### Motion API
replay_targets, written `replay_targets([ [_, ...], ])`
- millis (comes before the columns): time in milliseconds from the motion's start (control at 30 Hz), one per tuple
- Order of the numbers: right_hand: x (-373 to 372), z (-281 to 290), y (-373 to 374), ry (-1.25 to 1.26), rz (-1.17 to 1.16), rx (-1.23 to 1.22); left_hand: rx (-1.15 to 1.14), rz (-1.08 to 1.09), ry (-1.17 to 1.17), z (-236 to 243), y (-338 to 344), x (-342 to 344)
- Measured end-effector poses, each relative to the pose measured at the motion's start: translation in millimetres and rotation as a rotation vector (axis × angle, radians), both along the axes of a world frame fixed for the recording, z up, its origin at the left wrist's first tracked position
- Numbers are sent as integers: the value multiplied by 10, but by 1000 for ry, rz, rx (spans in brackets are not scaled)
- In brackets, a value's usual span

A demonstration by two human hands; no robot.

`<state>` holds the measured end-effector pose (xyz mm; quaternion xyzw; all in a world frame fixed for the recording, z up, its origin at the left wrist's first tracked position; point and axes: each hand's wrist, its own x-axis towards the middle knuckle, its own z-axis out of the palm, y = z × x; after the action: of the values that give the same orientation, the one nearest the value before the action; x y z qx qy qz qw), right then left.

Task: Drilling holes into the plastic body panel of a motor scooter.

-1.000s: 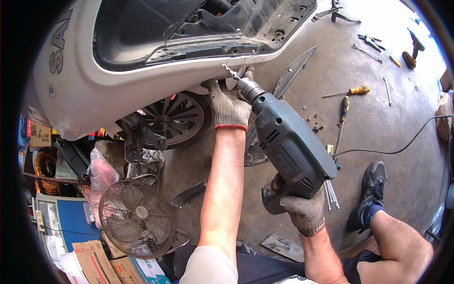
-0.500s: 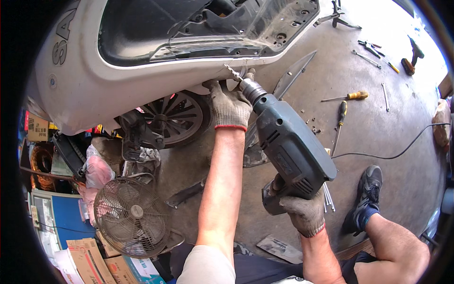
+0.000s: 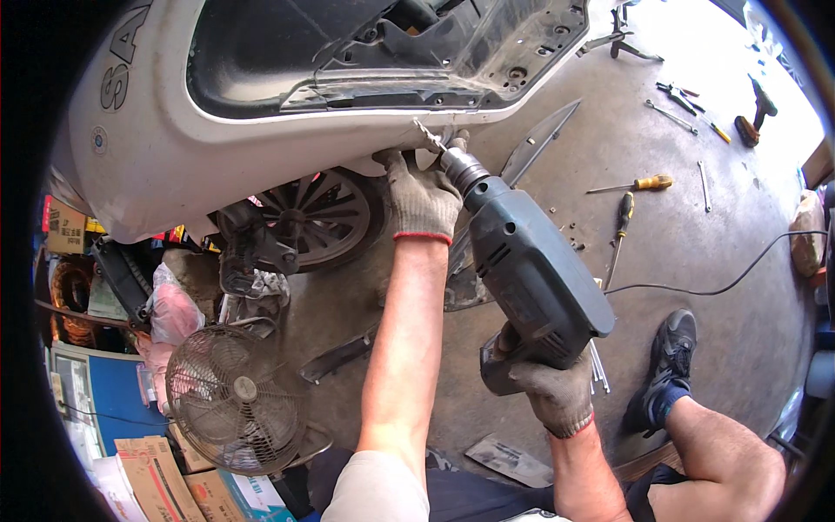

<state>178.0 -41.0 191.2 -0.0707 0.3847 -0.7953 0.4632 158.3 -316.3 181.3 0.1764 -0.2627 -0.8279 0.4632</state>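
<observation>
My right hand (image 3: 555, 391), in a grey knitted glove, grips the handle of a dark corded power drill (image 3: 539, 274). The drill points up and left, and the tip of its twist bit (image 3: 428, 135) is at the lower edge of a vehicle's white body panel (image 3: 287, 150). Whether the bit has entered the panel, I cannot tell. Close beside the chuck, my gloved left hand (image 3: 424, 198) is closed on the panel's edge, its fingertips partly hidden under it. Below the panel is a spoked wheel (image 3: 317, 217).
A round fan (image 3: 239, 400) stands at lower left beside cardboard boxes (image 3: 156, 478). Screwdrivers (image 3: 648, 184), a wrench (image 3: 705, 186), pliers (image 3: 678, 97) and a cordless drill (image 3: 755, 113) lie on the floor at right. A power cord (image 3: 731, 283) runs across the floor; my shoe (image 3: 670, 365) is near it.
The whole view has shifted slightly, with the floor items and panel appearing a little displaced. Both hands keep their grips, and the drill stays at nearly the same place on the panel.
</observation>
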Motion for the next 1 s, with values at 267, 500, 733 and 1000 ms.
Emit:
replay_targets([
  [267, -81, -13, 52, 101, 86, 69, -8, -60, -29, -119, -138, 92],
  [500, -43, -164, 27, 63, 154, 35, -3, -86, 73, -136, -214, 152],
  [733, -143, -126, 81, 95, 184, 44, 51, -81, 63, -150, -159, 62],
  [1000, -111, -164, 55, 100, 189, 45, 30, -74, 103, -179, -189, 84],
])
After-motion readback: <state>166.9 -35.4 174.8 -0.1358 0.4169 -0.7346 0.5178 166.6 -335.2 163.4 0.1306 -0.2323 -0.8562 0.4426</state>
